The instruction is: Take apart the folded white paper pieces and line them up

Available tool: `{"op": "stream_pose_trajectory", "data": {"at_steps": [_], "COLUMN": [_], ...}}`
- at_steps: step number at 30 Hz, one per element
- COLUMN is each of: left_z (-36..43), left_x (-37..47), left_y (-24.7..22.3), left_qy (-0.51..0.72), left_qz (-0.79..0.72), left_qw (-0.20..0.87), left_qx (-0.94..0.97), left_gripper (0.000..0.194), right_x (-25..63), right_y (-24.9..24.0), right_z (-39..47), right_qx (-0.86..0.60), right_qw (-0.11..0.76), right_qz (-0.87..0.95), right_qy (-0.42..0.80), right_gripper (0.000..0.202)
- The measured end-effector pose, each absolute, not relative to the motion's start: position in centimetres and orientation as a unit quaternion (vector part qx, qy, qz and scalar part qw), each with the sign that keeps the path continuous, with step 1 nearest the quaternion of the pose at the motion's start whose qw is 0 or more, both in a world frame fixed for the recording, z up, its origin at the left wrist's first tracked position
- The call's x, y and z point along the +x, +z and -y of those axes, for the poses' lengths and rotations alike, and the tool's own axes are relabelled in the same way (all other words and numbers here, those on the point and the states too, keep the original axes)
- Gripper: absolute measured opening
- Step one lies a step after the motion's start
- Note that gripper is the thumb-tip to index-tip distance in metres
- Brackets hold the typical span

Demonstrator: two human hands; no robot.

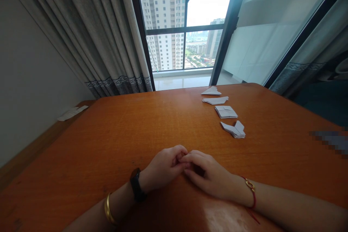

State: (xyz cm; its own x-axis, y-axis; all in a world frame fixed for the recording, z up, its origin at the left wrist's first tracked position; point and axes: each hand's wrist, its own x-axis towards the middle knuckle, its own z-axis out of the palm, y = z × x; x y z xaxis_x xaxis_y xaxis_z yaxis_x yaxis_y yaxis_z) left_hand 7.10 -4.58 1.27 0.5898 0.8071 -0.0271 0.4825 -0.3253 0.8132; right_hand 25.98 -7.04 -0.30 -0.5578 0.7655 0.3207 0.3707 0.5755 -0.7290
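My left hand [166, 165] and my right hand [208, 174] rest together on the wooden table [122, 127], fingertips touching. The left fingers curl inward, and nothing shows in them. Loosely bent, the right fingers lie against the left fingertips, with a bare gap above the thumb. Beyond the right hand, folded white papers lie in a row. Nearest is a folded paper with a raised flap [234, 130], then a flat squarish folded paper [226, 112]. Farther back are a long narrow folded paper [215, 100] and a pointed folded paper [211, 91] like a paper plane.
White paper [72, 113] lies by the left wall, past the table's left edge. A grey curtain [108, 36] hangs behind the table on the left. Beyond the far edge is a window [185, 29]. A blurred, pixelated object [333, 141] sits at the right edge.
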Motion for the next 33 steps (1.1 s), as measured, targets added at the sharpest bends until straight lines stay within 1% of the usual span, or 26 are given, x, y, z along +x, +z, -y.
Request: {"op": "stream_pose_trajectory", "data": {"at_steps": [3, 5, 8, 14, 16, 19, 21, 25, 29, 31, 33], "left_z": [4.51, 4.48, 4.50, 4.69, 4.69, 4.65, 4.62, 4.69, 4.77, 4.74, 4.68], "left_x": [7.02, 7.02, 7.09, 7.14, 7.10, 7.05, 7.02, 6.98, 6.95, 6.93, 6.90], "left_y": [0.92, 0.89, 1.20, 1.59, 1.54, 1.53, 1.57, 1.51, 1.27, 1.20, 1.19], "left_qy": [0.215, 0.227, 0.228, 0.185, 0.189, 0.210, 0.213, 0.191, 0.185, 0.186, 0.192], "left_qz": [-0.385, -0.354, -0.334, -0.393, -0.392, -0.355, -0.326, -0.348, -0.376, -0.377, -0.365], "left_qw": [0.429, 0.441, 0.441, 0.403, 0.405, 0.429, 0.441, 0.433, 0.418, 0.410, 0.415], "left_qx": [0.788, 0.793, 0.801, 0.805, 0.804, 0.804, 0.808, 0.809, 0.806, 0.809, 0.811], "left_gripper": [0.040, 0.048, 0.041, 0.018, 0.019, 0.035, 0.042, 0.030, 0.017, 0.016, 0.022], "right_x": [26.03, 26.06, 26.07, 26.15, 26.19, 26.16, 26.13, 26.16, 26.24, 26.24, 26.21], "right_y": [-0.25, -0.15, 0.03, 0.11, 0.13, 0.27, 0.37, 0.34, 0.14, 0.14, 0.24], "right_z": [7.11, 7.14, 7.17, 7.30, 7.34, 7.37, 7.36, 7.37, 7.38, 7.38, 7.39], "right_qx": [-0.341, -0.335, -0.329, -0.333, -0.332, -0.311, -0.292, -0.293, -0.309, -0.310, -0.301], "right_qw": [0.325, 0.326, 0.323, 0.321, 0.323, 0.331, 0.337, 0.331, 0.320, 0.319, 0.326], "right_qz": [0.826, 0.828, 0.831, 0.833, 0.831, 0.832, 0.834, 0.840, 0.842, 0.842, 0.842], "right_qy": [0.310, 0.311, 0.311, 0.305, 0.308, 0.319, 0.324, 0.315, 0.306, 0.306, 0.308], "right_gripper": [0.030, 0.030, 0.029, 0.026, 0.025, 0.028, 0.028, 0.020, 0.020, 0.020, 0.020]}}
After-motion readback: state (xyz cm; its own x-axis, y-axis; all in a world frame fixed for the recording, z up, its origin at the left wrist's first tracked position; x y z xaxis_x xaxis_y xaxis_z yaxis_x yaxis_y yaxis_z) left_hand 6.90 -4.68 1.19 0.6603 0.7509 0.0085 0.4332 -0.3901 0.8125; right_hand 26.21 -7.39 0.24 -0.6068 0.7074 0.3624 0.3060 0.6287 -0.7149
